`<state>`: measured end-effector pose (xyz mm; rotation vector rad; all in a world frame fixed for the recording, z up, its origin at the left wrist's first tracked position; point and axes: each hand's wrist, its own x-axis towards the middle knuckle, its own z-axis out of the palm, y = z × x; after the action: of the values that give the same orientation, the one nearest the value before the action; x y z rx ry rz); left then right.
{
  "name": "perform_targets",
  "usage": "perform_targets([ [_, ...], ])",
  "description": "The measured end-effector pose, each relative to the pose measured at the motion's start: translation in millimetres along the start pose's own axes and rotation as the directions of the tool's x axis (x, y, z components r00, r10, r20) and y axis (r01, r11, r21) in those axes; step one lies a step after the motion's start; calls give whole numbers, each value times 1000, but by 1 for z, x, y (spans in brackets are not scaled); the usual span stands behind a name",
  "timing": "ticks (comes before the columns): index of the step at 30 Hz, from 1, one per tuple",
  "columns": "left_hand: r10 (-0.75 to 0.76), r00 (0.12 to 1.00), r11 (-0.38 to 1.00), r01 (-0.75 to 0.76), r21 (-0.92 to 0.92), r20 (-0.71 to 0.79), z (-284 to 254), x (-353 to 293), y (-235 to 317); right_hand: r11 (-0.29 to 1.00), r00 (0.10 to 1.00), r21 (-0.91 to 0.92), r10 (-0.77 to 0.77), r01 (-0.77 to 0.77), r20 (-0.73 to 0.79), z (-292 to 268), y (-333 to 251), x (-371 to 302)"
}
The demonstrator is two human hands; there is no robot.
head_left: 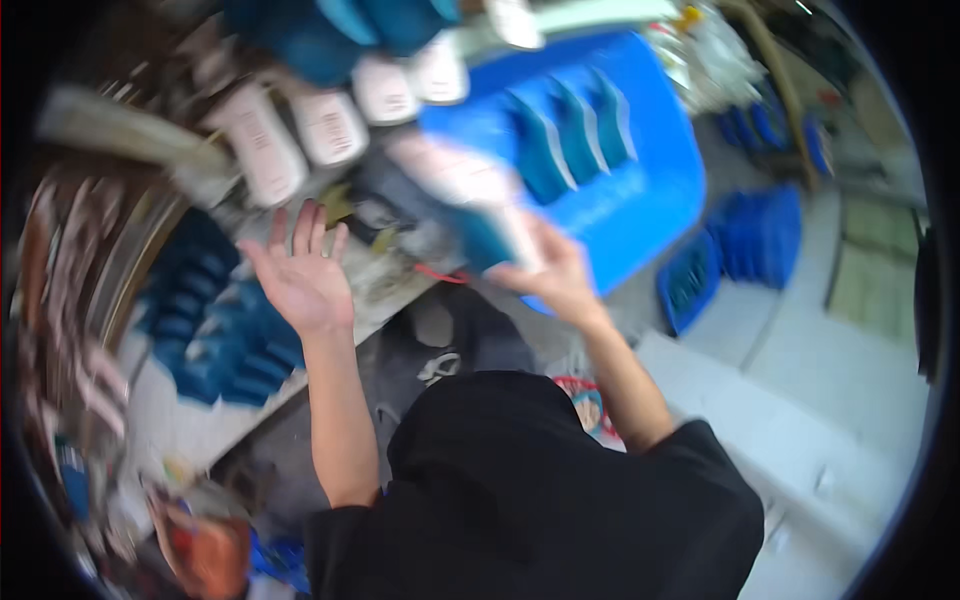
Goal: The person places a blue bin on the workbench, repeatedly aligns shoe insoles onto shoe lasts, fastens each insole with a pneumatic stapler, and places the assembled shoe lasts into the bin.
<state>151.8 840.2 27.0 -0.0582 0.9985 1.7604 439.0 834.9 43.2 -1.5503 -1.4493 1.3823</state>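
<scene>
My right hand (pixel 560 275) grips the heel-like end of a shoe sole (pixel 470 190), teal below with a pale pink top; motion smears it. The sole hangs over the near left corner of a blue plastic tub (pixel 685 175). Inside the tub, three teal soles (pixel 575 135) stand on edge, side by side. My left hand (pixel 308 285) is open and holds nothing, palm up with fingers spread. It is nearest to a row of pale-topped soles (pixel 330 128) along the workbench (pixel 385 295).
More teal soles (pixel 235 340) lie in rows on the bench at the left. Dark teal pieces (pixel 300 40) sit at the far edge. To the right, a stack of blue tubs (pixel 755 240) stands on the floor beside white boards (pixel 790 400). Clear plastic bags (pixel 720 60) lie beyond the tub.
</scene>
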Motion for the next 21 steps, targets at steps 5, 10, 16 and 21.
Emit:
perform_targets([
  [5,535,756,844,-451,291,-377,-121,42,158,974,913,-175,-198,143,-358,-87,128,45],
  [10,559,685,802,-590,94,-468,-208,10,314,986,960,-125,-140,112,-243,-54,190,92],
  [16,668,678,744,-623,243,-307,-213,-33,278,926,826,-257,-366,277,-430,50,54,38],
  [21,674,679,260,-586,767,291,-195,-133,147,948,780,295,-93,-120,618,293,-89,-72],
])
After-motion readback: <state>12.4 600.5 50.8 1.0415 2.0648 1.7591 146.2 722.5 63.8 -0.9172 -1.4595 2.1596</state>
